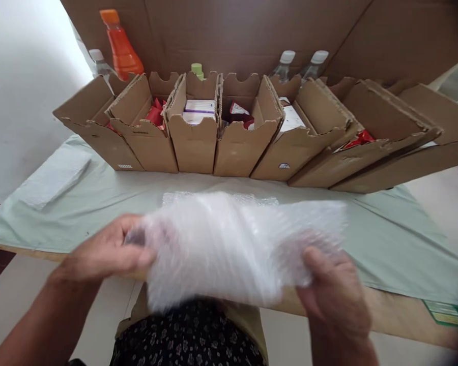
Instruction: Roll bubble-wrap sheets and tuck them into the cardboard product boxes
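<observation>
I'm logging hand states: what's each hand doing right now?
Left hand: closed, holding the bubble wrap by its left end.
Right hand: closed, holding the bubble wrap's right end.

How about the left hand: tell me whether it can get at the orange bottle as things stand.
Probably not: the left hand is holding bubble wrap, and the cardboard boxes stand between it and the orange bottle. The bottle's top, rising above the boxes, looks unobstructed.

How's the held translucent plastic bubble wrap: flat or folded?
Folded, not flat: diagonal folds cross the bubble wrap between left hand and right hand. Blur hides the layer count.
</observation>
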The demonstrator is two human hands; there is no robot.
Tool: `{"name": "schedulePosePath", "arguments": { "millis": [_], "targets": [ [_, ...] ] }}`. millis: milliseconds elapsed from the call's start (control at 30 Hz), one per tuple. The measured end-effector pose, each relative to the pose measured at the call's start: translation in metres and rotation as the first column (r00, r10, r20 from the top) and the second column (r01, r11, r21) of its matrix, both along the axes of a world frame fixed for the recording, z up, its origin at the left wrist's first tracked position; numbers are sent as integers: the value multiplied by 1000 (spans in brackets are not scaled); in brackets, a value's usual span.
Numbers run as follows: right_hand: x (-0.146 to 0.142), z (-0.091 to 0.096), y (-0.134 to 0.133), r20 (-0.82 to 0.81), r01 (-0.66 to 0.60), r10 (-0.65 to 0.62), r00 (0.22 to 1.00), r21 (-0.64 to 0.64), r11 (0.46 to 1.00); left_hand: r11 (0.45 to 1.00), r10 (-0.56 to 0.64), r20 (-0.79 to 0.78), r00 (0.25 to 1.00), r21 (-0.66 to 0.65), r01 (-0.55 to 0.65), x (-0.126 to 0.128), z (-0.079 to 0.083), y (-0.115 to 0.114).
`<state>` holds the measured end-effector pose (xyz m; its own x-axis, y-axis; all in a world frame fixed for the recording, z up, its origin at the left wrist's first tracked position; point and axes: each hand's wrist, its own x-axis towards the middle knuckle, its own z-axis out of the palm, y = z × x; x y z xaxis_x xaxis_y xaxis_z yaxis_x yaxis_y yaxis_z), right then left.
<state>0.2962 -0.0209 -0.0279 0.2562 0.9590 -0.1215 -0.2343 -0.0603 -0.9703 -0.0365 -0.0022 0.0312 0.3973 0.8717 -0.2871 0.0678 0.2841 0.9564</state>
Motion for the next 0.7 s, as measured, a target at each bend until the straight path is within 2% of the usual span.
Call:
{"name": "schedulePosePath", "arguments": {
  "millis": [67, 133, 200, 267, 333, 400, 467, 633, 700],
  "targets": [
    [16, 10, 25, 133, 197, -204, 970, 67, 978, 987, 129, -274, 953, 133, -95, -1, 10, 23],
    [24, 11, 49, 363, 224, -264, 894, 151, 963, 946, 255, -500, 827, 305, -108, 2, 8, 44],
    [27, 0, 67, 626, 138, -214, 750, 168, 976, 926, 287, -641, 712, 375, -35, 8, -6, 60],
    [29, -18, 79, 837, 67, -82, 540, 54, 996, 941, 231, -763, 604, 333, 61, 14, -28, 70],
    [31, -37, 85, 936, 57, 67, 346, -92, 994, 959, 145, -857, 495, 245, 143, 16, -50, 74],
    [35, -48, 86, 962, 78, 125, 244, -148, 986, 963, 93, -898, 430, 191, 190, 14, -60, 74],
    [38, -47, 82, 964, 70, 69, 256, -90, 993, 960, 98, -903, 419, 197, 200, 12, -56, 72],
    [40, -18, 64, 887, 46, -126, 444, 118, 992, 945, 193, -850, 489, 295, 140, 13, -21, 61],
    [42, -17, 59, 882, 56, -144, 449, 133, 990, 953, 170, -851, 497, 270, 138, 13, -21, 56]
  ]
}}
